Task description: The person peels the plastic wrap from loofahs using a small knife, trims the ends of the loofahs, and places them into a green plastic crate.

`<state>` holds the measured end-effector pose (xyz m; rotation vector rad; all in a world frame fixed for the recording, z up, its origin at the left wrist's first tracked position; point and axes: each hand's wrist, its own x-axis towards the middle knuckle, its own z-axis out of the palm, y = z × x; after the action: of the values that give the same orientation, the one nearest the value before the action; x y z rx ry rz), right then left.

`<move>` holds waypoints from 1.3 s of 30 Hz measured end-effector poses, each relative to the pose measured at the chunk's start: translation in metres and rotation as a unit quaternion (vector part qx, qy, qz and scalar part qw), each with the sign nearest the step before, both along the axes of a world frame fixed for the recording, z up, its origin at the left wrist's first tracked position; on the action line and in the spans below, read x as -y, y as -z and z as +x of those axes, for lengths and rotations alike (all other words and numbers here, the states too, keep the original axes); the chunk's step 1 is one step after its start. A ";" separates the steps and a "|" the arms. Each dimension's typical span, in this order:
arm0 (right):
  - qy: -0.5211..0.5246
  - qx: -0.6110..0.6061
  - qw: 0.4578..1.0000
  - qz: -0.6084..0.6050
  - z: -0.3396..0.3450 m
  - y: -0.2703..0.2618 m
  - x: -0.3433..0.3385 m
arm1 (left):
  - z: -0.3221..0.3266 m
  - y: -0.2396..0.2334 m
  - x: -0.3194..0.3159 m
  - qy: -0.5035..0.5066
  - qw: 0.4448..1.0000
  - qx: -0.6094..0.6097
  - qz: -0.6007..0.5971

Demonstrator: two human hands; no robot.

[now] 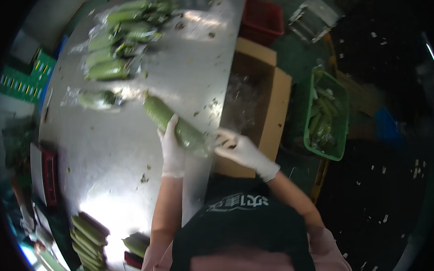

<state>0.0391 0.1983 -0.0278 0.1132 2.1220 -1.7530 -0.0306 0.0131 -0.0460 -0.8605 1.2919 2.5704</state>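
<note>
A long green gourd (pixel 189 136) in a clear plastic bag lies aslant over the metal table (pixel 112 140), close to its right edge. My left hand (pixel 172 152), in a white glove, grips it around the middle with the thumb on top. At its lower right end, my gloved right hand (pixel 245 152) pinches the gathered plastic between curled fingers; blur hides the exact hold. Left of the gourd's stem end, a wrapped gourd (pixel 97 99) rests alone on the table. Farther off are several more bagged gourds (pixel 107 69) in a rough row.
An open cardboard box (pixel 267 115) with clear plastic inside stands against the table's right edge, a red crate (pixel 262 19) behind it. Farther right is a green basket (pixel 307 131) of gourds. Scales (pixel 44 175) and stacked gourds (pixel 88 235) are at left, near another person's gloved hand (pixel 27 218).
</note>
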 end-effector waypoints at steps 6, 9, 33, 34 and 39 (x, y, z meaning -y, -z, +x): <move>0.071 -0.009 0.997 0.007 -0.013 0.014 0.034 | -0.020 0.023 -0.002 0.036 0.993 -0.038 -0.104; 0.116 -0.016 0.989 0.085 -0.018 0.021 0.033 | -0.025 0.042 -0.008 0.058 0.963 -0.062 -0.254; -0.009 -0.194 0.949 0.249 -0.010 0.013 0.075 | 0.079 -0.009 0.020 0.138 0.684 -0.320 -0.641; -0.002 -0.190 0.949 0.250 -0.010 0.015 0.076 | 0.080 -0.007 0.021 0.127 0.699 -0.306 -0.634; 0.064 -0.186 0.956 0.219 -0.007 0.026 0.080 | 0.084 0.013 0.026 0.075 0.744 -0.254 -0.613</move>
<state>0.0324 0.1179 -0.0536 0.0403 2.8144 -1.4224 0.0530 -0.0126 -0.0592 -0.0221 3.1157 1.5527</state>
